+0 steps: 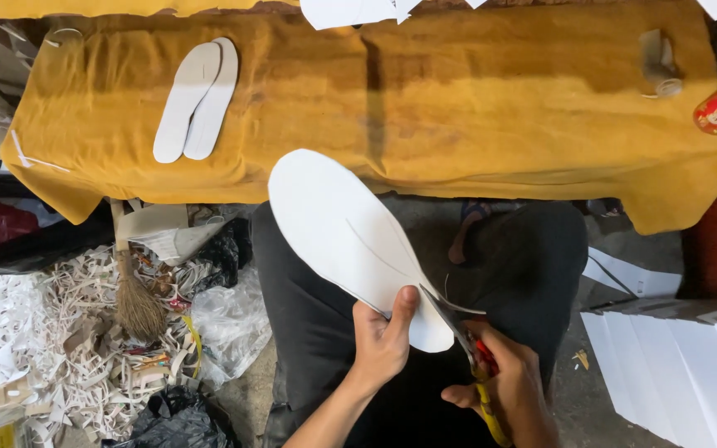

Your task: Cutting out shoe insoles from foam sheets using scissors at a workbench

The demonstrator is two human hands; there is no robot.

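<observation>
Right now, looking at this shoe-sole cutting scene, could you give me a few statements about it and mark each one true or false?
1. The left hand holds a white sole-shaped sheet. True.
2. The right hand holds a knife. False: it holds scissors with red and yellow handles.
3. Two cut white soles lie on the mustard-yellow cloth. True.
4. A small broom lies on that cloth. False: it lies lower left, among white offcuts.
</observation>
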